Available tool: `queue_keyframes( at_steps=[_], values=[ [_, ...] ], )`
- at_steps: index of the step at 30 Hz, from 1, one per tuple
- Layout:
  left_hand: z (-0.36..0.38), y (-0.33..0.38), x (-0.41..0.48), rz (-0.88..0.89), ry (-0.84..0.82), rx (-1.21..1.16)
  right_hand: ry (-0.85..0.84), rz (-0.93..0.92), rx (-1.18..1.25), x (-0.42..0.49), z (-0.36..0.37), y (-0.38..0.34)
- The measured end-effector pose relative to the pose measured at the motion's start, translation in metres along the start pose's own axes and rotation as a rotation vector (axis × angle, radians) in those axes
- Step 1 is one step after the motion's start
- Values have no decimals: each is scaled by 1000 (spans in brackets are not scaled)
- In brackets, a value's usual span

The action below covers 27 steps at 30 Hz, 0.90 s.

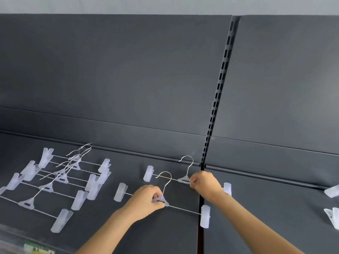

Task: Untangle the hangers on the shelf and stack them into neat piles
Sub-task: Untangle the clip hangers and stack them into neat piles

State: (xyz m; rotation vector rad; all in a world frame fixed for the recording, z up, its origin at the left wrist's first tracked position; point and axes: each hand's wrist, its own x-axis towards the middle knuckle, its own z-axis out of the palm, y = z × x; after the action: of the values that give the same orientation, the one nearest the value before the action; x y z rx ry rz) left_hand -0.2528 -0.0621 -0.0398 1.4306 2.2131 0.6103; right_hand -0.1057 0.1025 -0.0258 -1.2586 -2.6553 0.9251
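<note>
On the shelf (165,235), the left hand (146,197) curls its fingers round the near hanger (185,210) at its hub while the right hand (205,182) pinches the far hanger (184,179) at 1 o'clock, probably to keep them apart before they join the loose pile (60,176) at 9 o'clock.

I can read no text anywhere on my feed. The only printed thing I see is a sticker (39,249) with green, white and red patches. It sits behind the clear strip (11,235) along the front edge of the shelf (165,235), at the bottom left. The frame edge cuts it off, and it is too blurred for me to make out any letters or numbers.
</note>
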Motion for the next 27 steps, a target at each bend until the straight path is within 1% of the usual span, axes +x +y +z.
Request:
queue_keyframes(
  at_steps=[4,9,11,16,22,27],
  values=[
    [7,6,7,65,22,-46,-31,-91,-50,8,9,-19],
    [5,0,14,68,52,-49,-86,-129,-130,17,13,-30],
    [2,-2,16,61,58,-44,-55,-104,-167,17,10,-25],
    [-1,-3,23,62,43,4,-49,-54,-157,18,9,-20],
    [0,-7,26,89,41,20,-33,-50,-149,16,16,-25],
    [-2,-12,27,88,-6,10,-11,-49,-168,13,18,-26]
  ],
)
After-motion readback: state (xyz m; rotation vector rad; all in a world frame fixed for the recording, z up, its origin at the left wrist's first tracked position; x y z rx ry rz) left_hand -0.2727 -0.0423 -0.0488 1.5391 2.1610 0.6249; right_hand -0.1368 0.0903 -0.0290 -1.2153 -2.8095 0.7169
